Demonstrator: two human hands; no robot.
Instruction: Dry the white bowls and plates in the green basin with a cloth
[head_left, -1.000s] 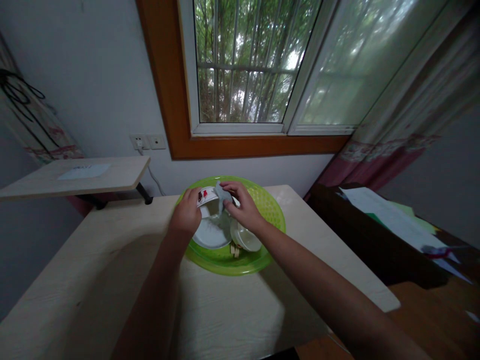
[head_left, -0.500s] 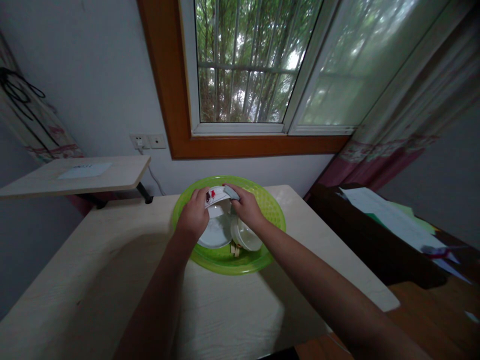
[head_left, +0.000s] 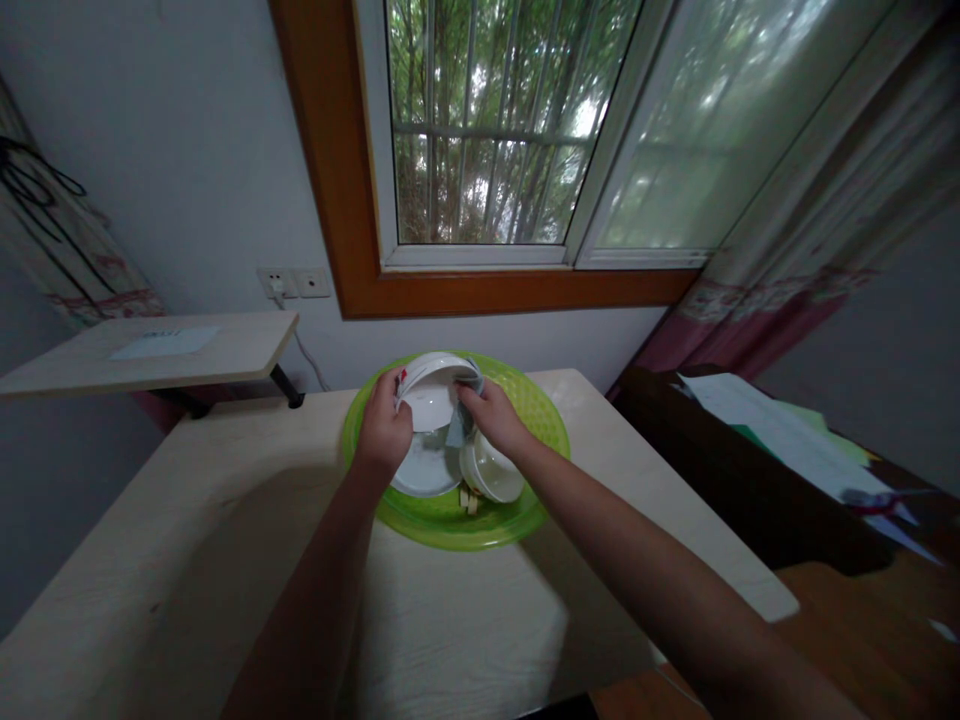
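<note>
Tilted above a green basin [head_left: 431,532], a white bowl [head_left: 431,400] shows its inside to me. My left hand [head_left: 384,428] is closed on the bowl's left rim, beside a small red pattern. A grey cloth [head_left: 460,425] is pinched in my right hand [head_left: 491,410], folded over the bowl's right rim. Below the held bowl lies a white plate [head_left: 427,472] in the basin. To its right another white bowl [head_left: 496,473] rests on its side, partly behind my right hand. Small light wooden pieces [head_left: 468,500] stick out between plate and bowl.
The basin stands on a pale wooden table [head_left: 450,620] against the wall below a window [head_left: 495,130]. A raised shelf [head_left: 247,340] is at the left, near a wall socket [head_left: 276,284] with a cable. Papers [head_left: 772,425] lie on dark furniture at the right.
The held bowl has turned so that its inside now faces me, where its patterned outside showed before. The cloth now hangs down over its right rim.
</note>
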